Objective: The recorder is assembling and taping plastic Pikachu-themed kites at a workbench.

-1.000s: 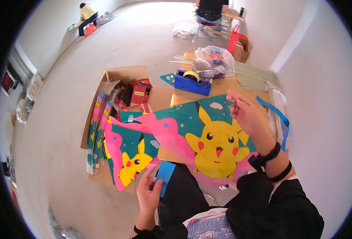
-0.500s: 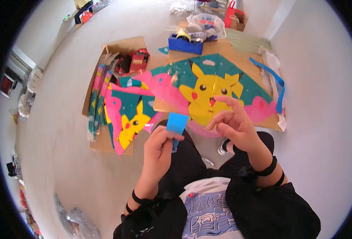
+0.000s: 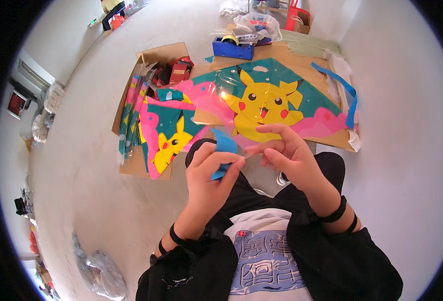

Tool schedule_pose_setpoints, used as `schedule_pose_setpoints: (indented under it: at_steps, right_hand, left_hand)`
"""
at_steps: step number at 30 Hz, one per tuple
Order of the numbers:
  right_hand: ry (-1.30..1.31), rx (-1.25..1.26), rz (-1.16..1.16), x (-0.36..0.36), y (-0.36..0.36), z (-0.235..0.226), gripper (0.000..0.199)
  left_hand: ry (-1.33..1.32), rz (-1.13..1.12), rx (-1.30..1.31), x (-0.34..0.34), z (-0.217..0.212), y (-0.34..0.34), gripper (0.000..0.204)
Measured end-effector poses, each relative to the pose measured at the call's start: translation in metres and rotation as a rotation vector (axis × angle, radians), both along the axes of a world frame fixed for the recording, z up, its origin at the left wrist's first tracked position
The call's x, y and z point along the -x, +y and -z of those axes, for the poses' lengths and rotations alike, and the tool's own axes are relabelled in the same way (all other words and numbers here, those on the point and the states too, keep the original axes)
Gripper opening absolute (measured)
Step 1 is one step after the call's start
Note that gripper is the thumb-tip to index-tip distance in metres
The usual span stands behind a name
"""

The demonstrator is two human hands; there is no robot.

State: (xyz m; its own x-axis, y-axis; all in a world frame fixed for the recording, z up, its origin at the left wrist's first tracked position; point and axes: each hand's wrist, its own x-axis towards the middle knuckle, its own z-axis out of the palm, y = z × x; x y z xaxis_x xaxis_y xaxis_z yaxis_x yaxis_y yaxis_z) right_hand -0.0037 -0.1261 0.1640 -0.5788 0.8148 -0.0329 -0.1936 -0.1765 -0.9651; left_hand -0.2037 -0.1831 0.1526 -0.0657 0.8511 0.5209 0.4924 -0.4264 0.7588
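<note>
A folded blue strip (image 3: 226, 143), fabric or film, is pinched in my left hand (image 3: 206, 173), its top end standing above the fingers. My left thumb and fingertip also meet at a small see-through sliver, perhaps clear tape. Just right of it is my right hand (image 3: 299, 163), index finger stretched out and thumb apart. Its middle fingertip comes close to the sliver; whether they touch I cannot tell. Beyond my hands a large kite sheet (image 3: 265, 113), green and pink with a yellow cartoon figure, lies flat on cardboard (image 3: 209, 116).
At the left, a cardboard box (image 3: 163, 51) holds packaged kites; a second kite sheet (image 3: 173, 143) lies in front. A blue tape dispenser (image 3: 233, 48), a plastic bag (image 3: 259, 25), thin pale sticks (image 3: 311, 46) and another blue strip (image 3: 344, 86) surround the large sheet. A wall (image 3: 402, 125) stands at right.
My hands have come together: the right has moved left toward the blue strip. The strip has tilted and bent in my left hand, whose thumb now pinches forward. The view has shifted slightly.
</note>
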Motion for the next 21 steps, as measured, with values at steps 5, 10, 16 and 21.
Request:
schedule_pose_setpoints:
  at_steps: [5, 10, 16, 21]
  right_hand:
    - [0.085, -0.086, 0.106, -0.013, 0.000, 0.022, 0.033]
    - [0.065, -0.190, 0.024, -0.016, -0.002, 0.020, 0.022]
    - [0.129, -0.242, 0.143, -0.019, -0.004, 0.024, 0.012]
    - [-0.254, -0.731, 0.321, -0.030, -0.008, 0.005, 0.016]
  left_hand:
    - [-0.110, 0.004, -0.043, -0.010, -0.009, -0.002, 0.008]
    - [-0.168, 0.132, 0.058, -0.017, -0.009, 0.004, 0.011]
    - [-0.090, 0.191, 0.036, -0.014, -0.001, 0.010, 0.026]
    - [0.131, 0.219, 0.109, -0.012, 0.000, 0.003, 0.048]
